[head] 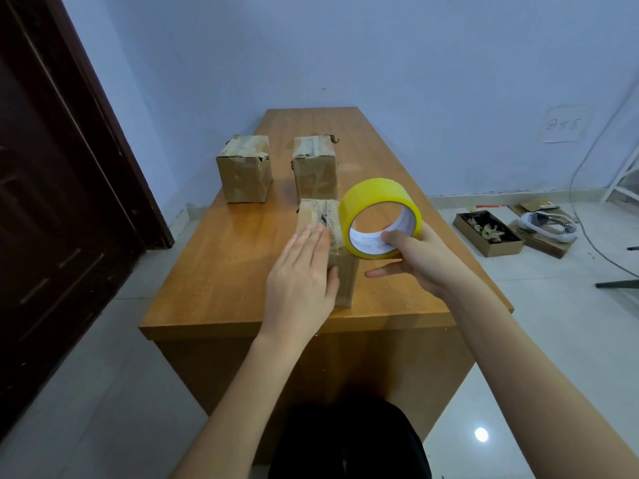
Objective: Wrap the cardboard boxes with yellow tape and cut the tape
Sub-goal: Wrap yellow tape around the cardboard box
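While the left hand (301, 281) lies flat, fingers straight, on top of the nearest box (326, 243), the right hand (411, 257) holds the yellow tape roll (377, 209) tilted just above that box's right side, thumb hooked inside the core and fingers curled round the outside. The box sits toward the near edge of the table (224, 264), about mid-width. 2 more boxes stand farther back: the left box (244, 169) at the table's left edge, the middle box (315, 167) just behind the near one. All 3 look small, worn and scuffed, with old tape scraps on their flaps; probably light, so each likely slides unless pinned from above, as the flat palm does now. Cardboard walls look soft at the corners; press on the top face, not the edges. The roll seems rigid and light, its outer wrap glossy; the core gives the surer hold. Cannot tell whether a free tape end is lifted yet, and no cutting tool shows. On the floor to the right lie an open tray of scraps (487, 233) and flattened cardboard.
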{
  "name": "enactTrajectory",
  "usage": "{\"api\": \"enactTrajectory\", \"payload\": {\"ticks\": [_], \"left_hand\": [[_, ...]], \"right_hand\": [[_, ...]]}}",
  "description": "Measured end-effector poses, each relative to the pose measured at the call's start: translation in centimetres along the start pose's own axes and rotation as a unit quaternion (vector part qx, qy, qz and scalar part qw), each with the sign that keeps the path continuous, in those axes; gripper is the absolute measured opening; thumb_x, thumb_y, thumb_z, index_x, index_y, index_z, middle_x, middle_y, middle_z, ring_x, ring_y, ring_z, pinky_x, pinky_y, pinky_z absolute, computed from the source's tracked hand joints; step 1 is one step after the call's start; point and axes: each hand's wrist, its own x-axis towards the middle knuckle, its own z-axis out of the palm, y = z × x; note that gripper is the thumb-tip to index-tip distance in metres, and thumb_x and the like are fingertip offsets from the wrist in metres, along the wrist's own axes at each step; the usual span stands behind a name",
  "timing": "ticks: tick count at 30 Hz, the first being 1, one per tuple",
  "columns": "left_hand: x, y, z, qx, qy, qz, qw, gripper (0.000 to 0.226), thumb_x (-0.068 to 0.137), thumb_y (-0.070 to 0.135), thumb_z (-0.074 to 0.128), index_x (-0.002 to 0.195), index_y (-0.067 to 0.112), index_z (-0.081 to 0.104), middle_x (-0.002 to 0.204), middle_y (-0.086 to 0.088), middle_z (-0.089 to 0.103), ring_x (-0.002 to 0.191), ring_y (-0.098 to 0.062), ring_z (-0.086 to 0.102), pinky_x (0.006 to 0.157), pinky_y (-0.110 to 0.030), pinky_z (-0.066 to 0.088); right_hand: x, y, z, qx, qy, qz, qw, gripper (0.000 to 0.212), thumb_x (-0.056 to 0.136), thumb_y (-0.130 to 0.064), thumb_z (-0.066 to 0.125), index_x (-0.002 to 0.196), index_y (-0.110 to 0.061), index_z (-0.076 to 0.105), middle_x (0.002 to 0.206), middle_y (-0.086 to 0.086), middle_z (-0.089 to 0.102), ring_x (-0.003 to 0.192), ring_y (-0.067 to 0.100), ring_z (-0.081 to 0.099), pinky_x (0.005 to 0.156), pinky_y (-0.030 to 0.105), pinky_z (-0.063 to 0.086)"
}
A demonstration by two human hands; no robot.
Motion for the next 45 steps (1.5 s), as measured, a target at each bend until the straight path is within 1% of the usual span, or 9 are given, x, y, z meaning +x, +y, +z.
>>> {"api": "enactTrajectory", "payload": {"ticks": [5,10,17,21,25,34,39,42,45], "left_hand": [[-0.1,-0.4,-0.3,0.003,0.005,0.004,1.0,0.052,0.082,0.02,0.072,0.128,0.003,0.057,0.13,-0.011,0.059,0.121,-0.023,0.055,0.105,-0.036,0.031],[-0.4,-0.5,-0.3,0.005,-0.003,-0.001,1.0,0.05,0.082,0.02,0.072,0.127,0.005,0.059,0.131,-0.01,0.058,0.123,-0.022,0.054,0.105,-0.036,0.034],[0.2,-0.4,-0.5,0.017,-0.01,-0.008,1.0,0.049,0.075,0.026,0.077,0.119,0.006,0.065,0.122,-0.01,0.064,0.114,-0.024,0.061,0.098,-0.036,0.041],[1.8,0.7,-0.6,0.079,-0.041,0.001,0.996,0.044,0.07,0.031,0.077,0.103,0.003,0.068,0.106,-0.014,0.069,0.101,-0.028,0.065,0.091,-0.037,0.05],[1.2,1.7,1.4,0.092,-0.033,0.058,0.994,0.054,0.083,0.017,0.061,0.133,-0.001,0.05,0.133,-0.015,0.055,0.126,-0.029,0.05,0.106,-0.042,0.039],[1.9,1.7,1.4,0.042,-0.028,0.032,0.998,0.064,0.059,0.011,0.086,0.119,0.005,0.064,0.121,-0.01,0.065,0.113,-0.025,0.061,0.097,-0.04,0.045],[2.7,1.5,0.9,-0.004,-0.002,0.017,1.0,0.068,0.041,0.011,0.095,0.105,0.007,0.072,0.105,-0.006,0.072,0.097,-0.022,0.069,0.078,-0.034,0.055],[2.6,1.4,0.0,-0.056,0.035,-0.009,0.998,0.062,0.051,0.018,0.093,0.108,0.007,0.071,0.104,-0.005,0.072,0.093,-0.022,0.07,0.064,-0.031,0.056],[2.3,1.6,-0.4,-0.093,0.052,-0.043,0.993,0.056,0.063,0.021,0.087,0.114,0.008,0.068,0.109,-0.004,0.071,0.096,-0.022,0.069,0.064,-0.03,0.056]], "right_hand": [[0.4,-0.7,-0.4,-0.072,0.035,-0.013,0.997,0.022,0.091,-0.005,0.056,0.111,-0.001,0.05,0.129,0.016,0.042,0.088,0.031,0.062,0.057,0.039,0.058],[-0.2,0.8,-1.7,-0.054,0.08,0.006,0.995,0.027,0.093,-0.002,0.053,0.119,-0.004,0.047,0.11,0.01,0.051,0.092,0.028,0.059,0.058,0.043,0.06],[-1.0,4.3,-0.3,0.002,0.054,0.063,0.997,0.009,0.093,-0.005,0.055,0.103,-0.004,0.054,0.091,0.016,0.063,0.063,0.027,0.068,0.053,0.035,0.059],[-1.0,3.6,-0.3,-0.002,0.077,0.065,0.995,0.007,0.092,-0.003,0.055,0.098,-0.006,0.055,0.092,0.016,0.061,0.069,0.033,0.067,0.049,0.032,0.057],[-1.1,2.7,-0.8,-0.069,0.051,0.039,0.996,0.01,0.093,-0.002,0.05,0.087,-0.009,0.05,0.088,0.021,0.063,0.065,0.03,0.069,0.051,0.034,0.058],[-1.1,3.3,-0.8,-0.068,0.03,0.04,0.996,0.009,0.095,-0.006,0.05,0.09,-0.013,0.053,0.085,0.016,0.064,0.058,0.022,0.069,0.05,0.031,0.057],[-1.3,3.0,-0.7,-0.042,0.07,0.023,0.996,0.011,0.092,-0.012,0.059,0.101,-0.012,0.054,0.097,0.011,0.061,0.083,0.022,0.066,0.062,0.034,0.06],[-1.2,2.5,-0.3,0.003,0.087,-0.001,0.996,0.018,0.09,-0.021,0.064,0.096,-0.036,0.055,0.103,-0.003,0.061,0.1,0.019,0.059,0.084,0.041,0.056],[-1.4,1.9,0.8,-0.038,0.024,0.002,0.999,0.014,0.091,-0.03,0.062,0.093,-0.041,0.053,0.103,-0.001,0.065,0.093,0.019,0.061,0.085,0.039,0.053]]}}
